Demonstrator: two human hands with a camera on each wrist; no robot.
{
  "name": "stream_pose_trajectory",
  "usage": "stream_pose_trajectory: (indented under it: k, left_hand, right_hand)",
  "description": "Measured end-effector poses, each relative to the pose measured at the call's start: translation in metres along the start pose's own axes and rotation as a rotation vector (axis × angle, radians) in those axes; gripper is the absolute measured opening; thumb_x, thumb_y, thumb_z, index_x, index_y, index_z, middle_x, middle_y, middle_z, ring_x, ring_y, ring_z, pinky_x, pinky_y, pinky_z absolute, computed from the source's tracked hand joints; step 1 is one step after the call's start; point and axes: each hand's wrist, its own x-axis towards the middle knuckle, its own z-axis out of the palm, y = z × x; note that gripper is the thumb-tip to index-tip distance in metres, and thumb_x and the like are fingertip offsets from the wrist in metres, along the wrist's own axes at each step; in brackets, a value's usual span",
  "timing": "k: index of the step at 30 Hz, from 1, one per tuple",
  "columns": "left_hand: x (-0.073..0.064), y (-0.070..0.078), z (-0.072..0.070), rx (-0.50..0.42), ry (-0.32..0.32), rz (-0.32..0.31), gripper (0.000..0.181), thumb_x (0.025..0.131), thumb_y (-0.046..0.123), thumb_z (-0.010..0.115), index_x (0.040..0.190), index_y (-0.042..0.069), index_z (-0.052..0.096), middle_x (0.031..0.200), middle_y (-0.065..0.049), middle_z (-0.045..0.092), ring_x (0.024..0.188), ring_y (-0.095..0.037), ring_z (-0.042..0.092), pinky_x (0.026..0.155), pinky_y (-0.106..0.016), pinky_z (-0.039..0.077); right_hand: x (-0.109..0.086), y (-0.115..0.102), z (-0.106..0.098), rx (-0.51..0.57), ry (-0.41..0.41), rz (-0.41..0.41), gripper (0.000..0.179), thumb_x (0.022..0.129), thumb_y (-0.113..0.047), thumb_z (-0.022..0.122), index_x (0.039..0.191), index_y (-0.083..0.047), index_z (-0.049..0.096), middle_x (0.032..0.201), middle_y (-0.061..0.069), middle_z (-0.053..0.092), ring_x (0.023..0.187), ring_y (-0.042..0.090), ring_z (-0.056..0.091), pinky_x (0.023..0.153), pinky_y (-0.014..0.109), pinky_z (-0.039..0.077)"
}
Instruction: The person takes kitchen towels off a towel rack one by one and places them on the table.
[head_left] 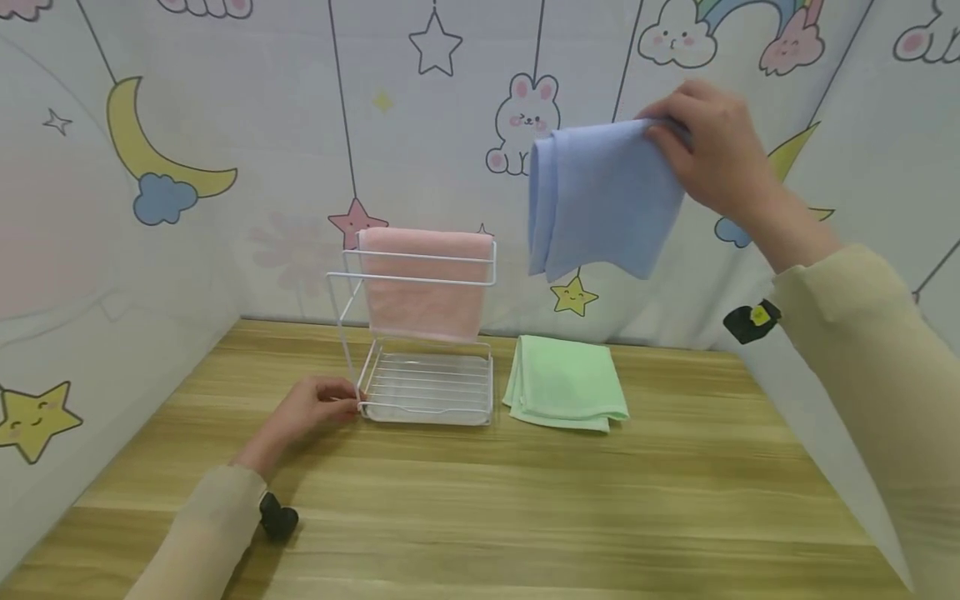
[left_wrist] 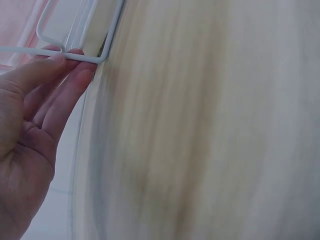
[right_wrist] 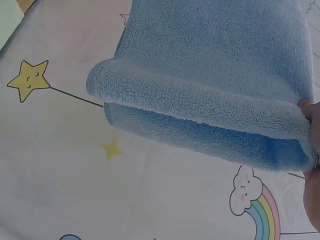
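Note:
High on the right, my right hand (head_left: 716, 146) pinches a folded blue towel (head_left: 611, 196) by its upper corner, and the towel hangs down in front of the wall. The right wrist view shows its fluffy folded layers (right_wrist: 200, 110), the hand partly cut off at the edge. My left hand (head_left: 315, 412) grips the lower left corner of a white wire towel rack (head_left: 491, 387), thumb and fingertips on the wire (left_wrist: 82, 57). Over the rack's back upper bar hangs a pink towel (head_left: 423, 300). A folded green towel (head_left: 566, 383) lies on the table just right of the rack.
The rack's base holds a clear tray (head_left: 427, 414) under its wires. Behind the wooden table (head_left: 480, 508) rises a white cloth backdrop (head_left: 277, 100) printed with stars, moons and rabbits. Black wrist pieces (head_left: 279, 518) sit at both sleeves.

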Motion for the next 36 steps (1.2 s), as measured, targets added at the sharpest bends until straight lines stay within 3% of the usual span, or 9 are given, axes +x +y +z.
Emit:
stream_pose_trajectory:
  k: [5, 10, 19, 23, 31, 36]
  left_hand:
    - [0.001, -0.001, 0.0, 0.04, 0.01, 0.048, 0.013, 0.088, 0.005, 0.071, 0.097, -0.005, 0.069, 0.103, -0.026, 0.071, 0.083, -0.001, 0.067, 0.072, -0.02, 0.057]
    - [0.003, 0.0, 0.002, 0.083, 0.038, 0.038, 0.01, 0.086, 0.005, 0.073, 0.094, 0.0, 0.07, 0.1, -0.021, 0.073, 0.083, -0.002, 0.067, 0.074, -0.018, 0.055]
    - [0.004, -0.002, 0.003, 0.059, 0.046, 0.059, 0.009, 0.084, 0.001, 0.073, 0.092, -0.003, 0.069, 0.099, -0.023, 0.073, 0.084, 0.0, 0.067, 0.075, -0.017, 0.055]
    - [0.002, -0.002, 0.004, 0.051, 0.046, 0.052, 0.011, 0.084, 0.001, 0.073, 0.093, -0.003, 0.069, 0.098, -0.023, 0.073, 0.083, -0.001, 0.067, 0.074, -0.017, 0.055]
    - [0.002, 0.001, 0.004, 0.045, 0.05, 0.035, 0.011, 0.084, 0.002, 0.073, 0.093, -0.004, 0.069, 0.099, -0.023, 0.073, 0.083, -0.003, 0.068, 0.074, -0.018, 0.056]
    - [0.002, 0.001, 0.005, 0.061, 0.05, 0.023, 0.01, 0.085, 0.002, 0.073, 0.091, -0.004, 0.069, 0.099, -0.022, 0.073, 0.083, -0.002, 0.068, 0.075, -0.018, 0.056]
  right_hand:
    - [-0.012, 0.01, 0.005, -0.005, -0.014, 0.014, 0.022, 0.1, -0.011, 0.055, 0.114, 0.003, 0.067, 0.106, 0.021, 0.064, 0.099, 0.034, 0.06, 0.083, 0.045, 0.05]
    - [-0.023, 0.017, 0.007, -0.01, -0.036, 0.039, 0.021, 0.1, -0.008, 0.055, 0.113, 0.005, 0.066, 0.104, 0.022, 0.062, 0.097, 0.035, 0.06, 0.08, 0.044, 0.048]
    - [-0.034, 0.031, 0.011, 0.0, -0.08, 0.059, 0.021, 0.1, -0.008, 0.056, 0.113, 0.005, 0.066, 0.103, 0.023, 0.063, 0.096, 0.036, 0.061, 0.082, 0.052, 0.052]
    - [-0.041, 0.037, 0.012, -0.014, -0.119, 0.075, 0.021, 0.099, -0.008, 0.057, 0.113, 0.005, 0.067, 0.104, 0.024, 0.064, 0.096, 0.039, 0.06, 0.082, 0.054, 0.051]
    - [-0.064, 0.054, 0.016, -0.027, -0.158, 0.077, 0.018, 0.097, -0.005, 0.059, 0.11, 0.004, 0.068, 0.102, 0.023, 0.065, 0.093, 0.037, 0.06, 0.078, 0.047, 0.045]
    - [-0.079, 0.063, 0.019, -0.005, -0.207, 0.102, 0.017, 0.097, -0.003, 0.059, 0.109, 0.004, 0.068, 0.104, 0.023, 0.066, 0.097, 0.038, 0.061, 0.08, 0.049, 0.048]
